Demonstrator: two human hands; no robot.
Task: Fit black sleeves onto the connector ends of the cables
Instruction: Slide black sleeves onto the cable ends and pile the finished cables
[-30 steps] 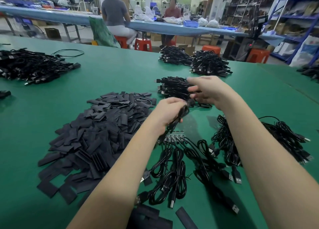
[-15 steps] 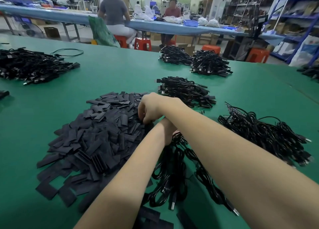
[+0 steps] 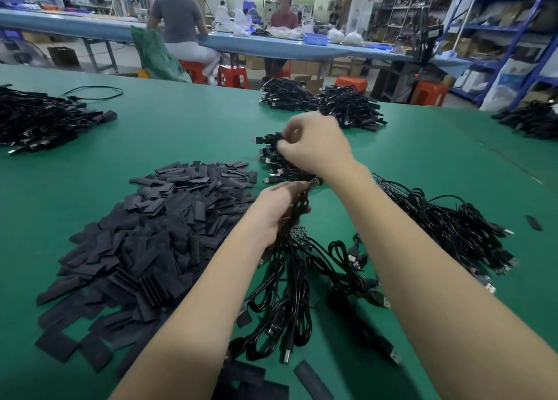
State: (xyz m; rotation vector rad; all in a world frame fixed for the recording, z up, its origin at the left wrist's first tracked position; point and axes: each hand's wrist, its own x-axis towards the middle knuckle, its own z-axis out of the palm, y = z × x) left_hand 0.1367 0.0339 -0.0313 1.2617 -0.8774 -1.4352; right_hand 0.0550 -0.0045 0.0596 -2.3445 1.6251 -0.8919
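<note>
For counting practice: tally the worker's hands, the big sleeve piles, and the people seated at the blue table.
Hands: 2 (left hand, right hand)
Sleeve pile: 1
Seated people: 2 () at the blue table
Total: 5

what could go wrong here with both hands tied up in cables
The left hand grips a bunch of cables whose loops hang into the loose tangle below; lifting may drag others along. The right hand pinches a cable end over the small stack beneath and could knock it apart. The view is blurred there, so whether a sleeve is seated cannot be told.
</note>
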